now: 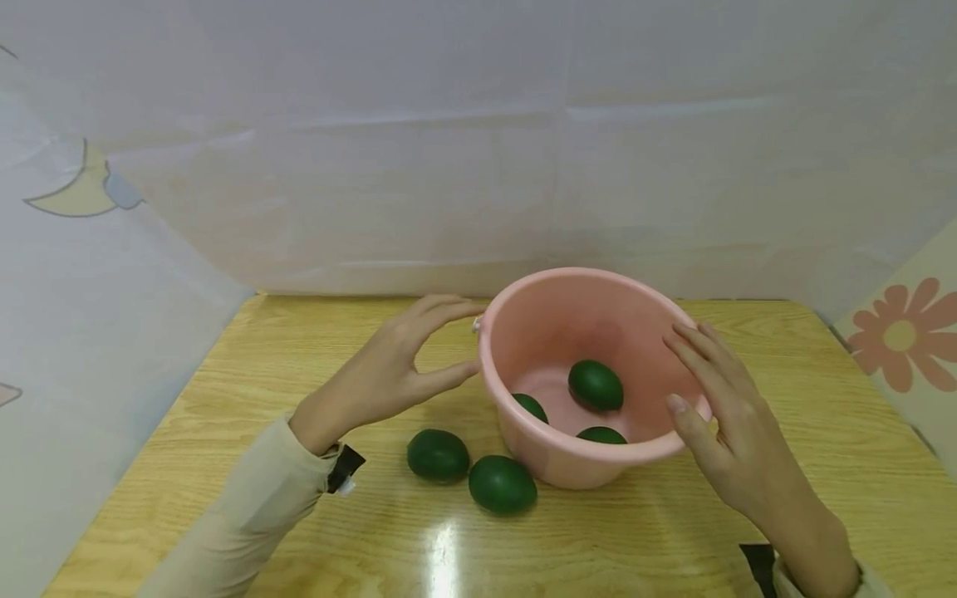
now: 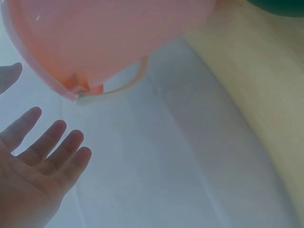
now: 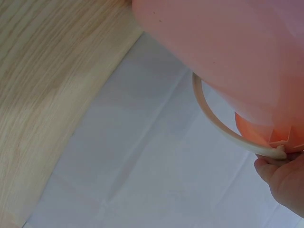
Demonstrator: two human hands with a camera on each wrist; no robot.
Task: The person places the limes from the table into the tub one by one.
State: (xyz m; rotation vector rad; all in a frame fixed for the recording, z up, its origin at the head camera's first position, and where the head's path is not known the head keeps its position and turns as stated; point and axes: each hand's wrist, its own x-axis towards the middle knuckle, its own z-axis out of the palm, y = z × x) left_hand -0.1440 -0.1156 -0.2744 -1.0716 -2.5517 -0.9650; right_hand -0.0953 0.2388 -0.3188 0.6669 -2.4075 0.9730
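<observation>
A pink bucket (image 1: 576, 465) stands on the table with its mouth facing up toward me. Inside it lie three dark green, egg-shaped fruits (image 1: 596, 384), two partly hidden by the near rim. Two more green fruits (image 1: 503, 485) rest on the wood in front, side by side. My left hand (image 1: 392, 365) is at the bucket's left rim, fingers spread and straight; the left wrist view shows a gap between them and the rim. My right hand (image 1: 728, 407) holds the right rim with its fingers over the edge, near the joint of the pale handle (image 3: 216, 121).
The wooden table (image 1: 247, 374) ends at a pale cloth backdrop (image 1: 419, 191) behind the bucket. Side cloths carry a moon print (image 1: 75, 191) at left and a flower print (image 1: 900, 336) at right.
</observation>
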